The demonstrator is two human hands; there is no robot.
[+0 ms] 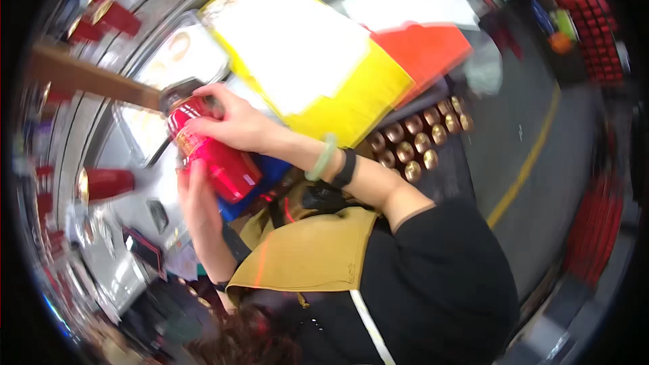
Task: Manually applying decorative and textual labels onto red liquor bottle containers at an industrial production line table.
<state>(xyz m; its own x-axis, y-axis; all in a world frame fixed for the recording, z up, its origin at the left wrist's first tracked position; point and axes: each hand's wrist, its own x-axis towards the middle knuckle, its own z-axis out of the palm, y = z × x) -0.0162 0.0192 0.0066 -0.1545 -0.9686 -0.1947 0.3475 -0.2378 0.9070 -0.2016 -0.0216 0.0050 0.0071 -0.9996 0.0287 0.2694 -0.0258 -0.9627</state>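
Both of my hands are around a shiny red bottle (226,165) with gold markings, held tilted over the work surface. My right hand (236,120) grips its upper side near the dark neck end (181,91), fingers curled around it. Against the lower left side of the bottle, my left hand (196,192) supports it, fingers partly hidden and blurred. A pale green bangle (323,157) and a black band (345,167) circle my right wrist. Just below the bottle shows a piece of blue material (233,209).
Beyond my right arm lies a yellow-edged white sheet (297,47) beside an orange-red sheet (426,54). Several gold-coloured caps (405,152) stand in rows at the right. More red bottles (108,184) line the left side, near a brown bar (94,76) and a dark phone-like device (144,250).
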